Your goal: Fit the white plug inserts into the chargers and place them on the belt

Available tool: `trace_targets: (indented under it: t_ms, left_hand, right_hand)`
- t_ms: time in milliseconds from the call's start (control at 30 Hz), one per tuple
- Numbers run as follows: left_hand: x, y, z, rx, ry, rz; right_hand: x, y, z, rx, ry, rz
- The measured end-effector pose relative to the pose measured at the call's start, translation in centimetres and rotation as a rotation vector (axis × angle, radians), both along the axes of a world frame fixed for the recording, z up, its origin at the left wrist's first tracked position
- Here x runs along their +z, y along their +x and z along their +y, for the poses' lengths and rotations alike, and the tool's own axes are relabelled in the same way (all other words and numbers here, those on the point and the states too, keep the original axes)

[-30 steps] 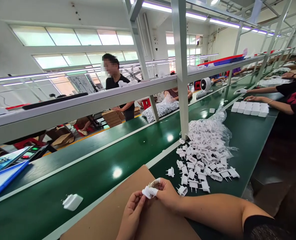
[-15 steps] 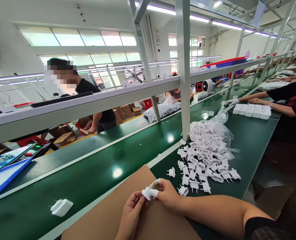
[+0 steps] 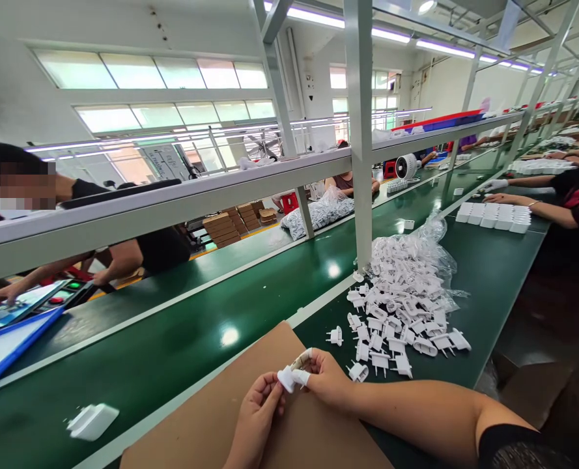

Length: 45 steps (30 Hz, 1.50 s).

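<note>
A pale-walled room [image 3: 123, 23] is stretching back under tube lights [image 3: 436, 47], with two rows of windows [image 3: 182, 73] letting in daylight. A long green belt [image 3: 186, 339] is running diagonally across it, and a green bench [image 3: 484, 280] is lying alongside, at its right. A shelf [image 3: 211, 185] is spanning above the belt, meeting a grey post [image 3: 360, 130]. Beyond the shelf, at the left, a co-worker in black [image 3: 165, 251] is leaning over a panel with a green and a red button; at the far right another person [image 3: 575, 195] is sitting near rows of white cases [image 3: 492, 216]. A cardboard sheet [image 3: 211, 417] is lying under the wearer's hands, partly over the bench. Beside it a pile of white plugs [image 3: 396, 286] is spilling from a clear bag [image 3: 436, 228]. One white adapter [image 3: 92, 422] is resting on the belt at the lower left. The left hand [image 3: 257, 407] is pinching a white plug [image 3: 286, 379] between thumb and fingers, just above the cardboard; the right hand [image 3: 329, 379], with white coverings on its thumb and forefinger, is closing those two tips on the plug's other side. A board [image 3: 165, 161] in the background is showing lettering too small to read surely.
</note>
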State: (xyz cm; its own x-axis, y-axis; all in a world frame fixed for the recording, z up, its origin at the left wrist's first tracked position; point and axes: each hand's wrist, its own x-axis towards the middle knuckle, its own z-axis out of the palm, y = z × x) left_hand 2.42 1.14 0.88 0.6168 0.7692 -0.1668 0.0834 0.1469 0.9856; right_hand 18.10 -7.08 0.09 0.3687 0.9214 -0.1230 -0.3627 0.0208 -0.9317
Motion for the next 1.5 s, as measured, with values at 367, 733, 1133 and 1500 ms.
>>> trace_targets:
  t_ms: [367,733,1133,1500]
  left_hand:
    - [-0.7,-0.3,0.9,0.008,-0.134,-0.121]
    - [-1.2,-0.7,1.1,-0.193,-0.123,-0.113]
    - [-0.8,-0.8,0.7,-0.274,-0.085,-0.082]
    - [-0.1,-0.4,0.3,-0.227,0.006,-0.003]
  right_hand:
    - [-1.2,-0.4,-0.3,0.122,0.22,-0.167]
    - [-0.1,-0.2,-1.6,0.034,0.298,-0.562]
    - [0.1,-0.1,-1.1,0.018,0.138,-0.284]
    - [0.2,0.1,-0.7,0.008,0.094,-0.224]
